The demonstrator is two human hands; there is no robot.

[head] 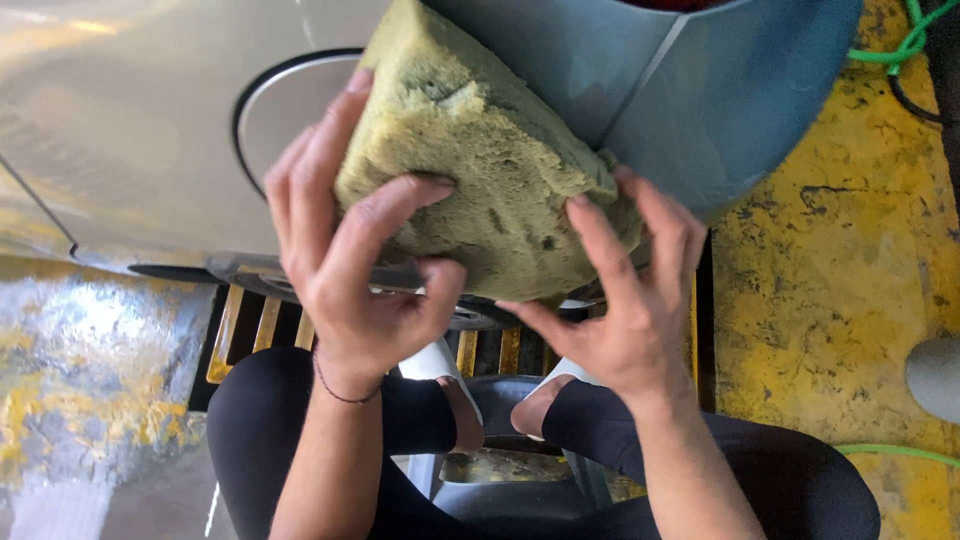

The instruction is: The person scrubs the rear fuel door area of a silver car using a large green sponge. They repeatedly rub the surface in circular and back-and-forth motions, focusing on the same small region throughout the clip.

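Silver car panel (130,130), grey bucket (720,90), green hose (900,45).

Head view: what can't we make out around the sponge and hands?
- Sponge: its far side is hidden by its own bulk, and the top edge meets the grey bucket.
- Bucket: contents cut off by the frame's top edge.
- Left hand and right hand: palms face away, so the contact area is unseen.
- Floor grate: mostly covered by the hands and knees.

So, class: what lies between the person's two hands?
A big yellow-green foam sponge, gripped by left hand and right hand, in the head view.
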